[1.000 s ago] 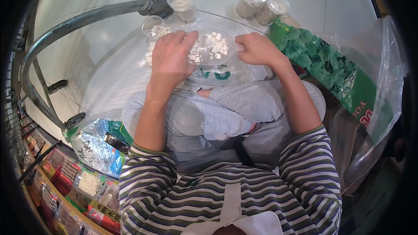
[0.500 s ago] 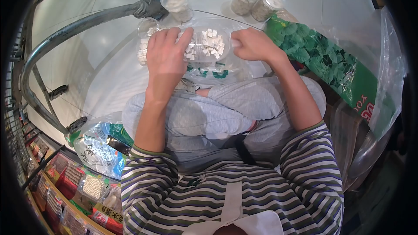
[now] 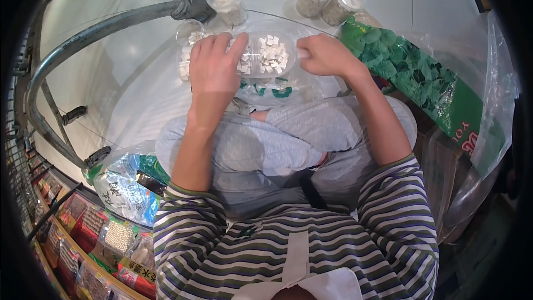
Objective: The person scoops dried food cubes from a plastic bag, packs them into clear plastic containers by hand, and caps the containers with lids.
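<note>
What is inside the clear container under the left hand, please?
The clear container shows small white pieces; whatever lies behind the left hand is hidden.

striped shirt [image 3: 294, 244] with pale collar [image 3: 327, 286] and placket, light grey trousers [image 3: 255, 144].

Container [image 3: 273, 55] partly hidden, metal frame [image 3: 111, 20] cut off

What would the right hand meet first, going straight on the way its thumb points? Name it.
Probably the clear container of white pieces beside the right hand; whether hand and container already touch is unclear.
</note>
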The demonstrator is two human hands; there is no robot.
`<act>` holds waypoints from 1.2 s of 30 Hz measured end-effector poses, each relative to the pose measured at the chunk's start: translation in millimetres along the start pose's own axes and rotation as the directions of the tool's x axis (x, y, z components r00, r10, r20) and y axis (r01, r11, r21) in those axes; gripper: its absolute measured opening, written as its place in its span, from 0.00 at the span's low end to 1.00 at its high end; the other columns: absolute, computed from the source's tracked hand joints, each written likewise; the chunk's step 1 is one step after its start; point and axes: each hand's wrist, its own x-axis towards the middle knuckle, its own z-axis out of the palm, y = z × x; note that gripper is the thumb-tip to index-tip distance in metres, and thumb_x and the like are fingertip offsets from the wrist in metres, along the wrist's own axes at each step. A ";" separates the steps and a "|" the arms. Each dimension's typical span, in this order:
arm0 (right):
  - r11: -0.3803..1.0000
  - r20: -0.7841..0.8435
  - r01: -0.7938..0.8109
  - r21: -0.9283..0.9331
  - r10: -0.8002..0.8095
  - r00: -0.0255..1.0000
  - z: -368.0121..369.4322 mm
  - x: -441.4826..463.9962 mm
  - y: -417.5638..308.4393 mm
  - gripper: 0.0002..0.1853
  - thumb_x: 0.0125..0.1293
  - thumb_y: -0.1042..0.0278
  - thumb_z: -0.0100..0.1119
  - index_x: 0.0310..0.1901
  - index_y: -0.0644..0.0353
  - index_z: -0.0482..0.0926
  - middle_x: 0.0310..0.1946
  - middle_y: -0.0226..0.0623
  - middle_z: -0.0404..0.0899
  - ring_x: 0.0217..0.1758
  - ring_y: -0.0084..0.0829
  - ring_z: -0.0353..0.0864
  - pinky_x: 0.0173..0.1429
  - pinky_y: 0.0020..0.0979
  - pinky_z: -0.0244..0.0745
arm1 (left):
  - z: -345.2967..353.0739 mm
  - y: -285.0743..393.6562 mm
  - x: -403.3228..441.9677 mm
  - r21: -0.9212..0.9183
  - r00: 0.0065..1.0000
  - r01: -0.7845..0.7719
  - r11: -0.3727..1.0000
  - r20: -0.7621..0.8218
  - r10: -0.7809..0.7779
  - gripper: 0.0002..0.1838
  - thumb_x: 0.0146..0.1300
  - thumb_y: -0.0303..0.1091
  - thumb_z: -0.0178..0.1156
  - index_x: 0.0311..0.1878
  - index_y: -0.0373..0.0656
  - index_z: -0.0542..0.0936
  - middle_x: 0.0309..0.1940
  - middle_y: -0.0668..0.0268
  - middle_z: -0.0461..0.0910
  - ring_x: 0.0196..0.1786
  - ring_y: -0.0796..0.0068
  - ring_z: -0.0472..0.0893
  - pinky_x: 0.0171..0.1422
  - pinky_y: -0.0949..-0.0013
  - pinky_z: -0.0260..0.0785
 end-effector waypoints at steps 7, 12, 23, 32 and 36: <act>0.999 -0.017 0.013 0.037 -0.012 1.000 -1.7 2.1 1.4 0.14 0.48 0.65 0.55 0.35 0.63 0.82 0.35 0.55 0.84 0.43 0.57 0.83 0.47 0.51 0.78 | 0.8 1.4 1.7 -0.026 1.000 -0.012 1.000 0.001 0.012 0.38 0.37 0.21 0.71 0.60 0.50 0.79 0.50 0.65 0.80 0.57 0.58 0.78 0.63 0.56 0.67; 1.000 -0.005 0.007 0.003 -0.007 1.000 1.6 1.7 2.1 0.14 0.48 0.65 0.55 0.35 0.64 0.82 0.34 0.55 0.84 0.43 0.57 0.83 0.47 0.50 0.78 | 3.8 -1.7 3.2 -0.027 1.000 0.014 1.000 0.001 -0.014 0.38 0.37 0.21 0.71 0.60 0.51 0.79 0.50 0.65 0.80 0.57 0.57 0.78 0.62 0.56 0.67; 1.000 -0.003 0.008 0.010 -0.008 1.000 0.4 4.6 2.0 0.14 0.48 0.65 0.56 0.35 0.64 0.82 0.34 0.55 0.84 0.42 0.58 0.83 0.47 0.51 0.78 | 1.5 1.1 2.5 -0.022 0.998 0.035 0.999 0.054 -0.034 0.41 0.36 0.23 0.75 0.62 0.51 0.78 0.52 0.64 0.80 0.58 0.58 0.78 0.63 0.57 0.67; 1.000 -0.006 0.010 0.018 -0.010 1.000 1.4 2.3 2.6 0.14 0.48 0.65 0.55 0.34 0.64 0.81 0.34 0.55 0.84 0.42 0.58 0.83 0.46 0.51 0.77 | -1.3 -2.0 -2.1 -0.029 0.998 0.057 0.998 0.023 -0.057 0.42 0.36 0.25 0.75 0.62 0.51 0.78 0.53 0.64 0.80 0.58 0.58 0.78 0.64 0.56 0.67; 1.000 -0.007 0.008 0.009 -0.008 1.000 -0.7 1.7 0.3 0.14 0.48 0.66 0.55 0.34 0.64 0.81 0.33 0.55 0.84 0.42 0.58 0.83 0.46 0.51 0.77 | -8.1 -0.7 -2.6 -0.062 0.998 0.056 0.997 -0.019 -0.057 0.37 0.38 0.22 0.70 0.59 0.51 0.79 0.48 0.65 0.79 0.54 0.58 0.77 0.62 0.57 0.67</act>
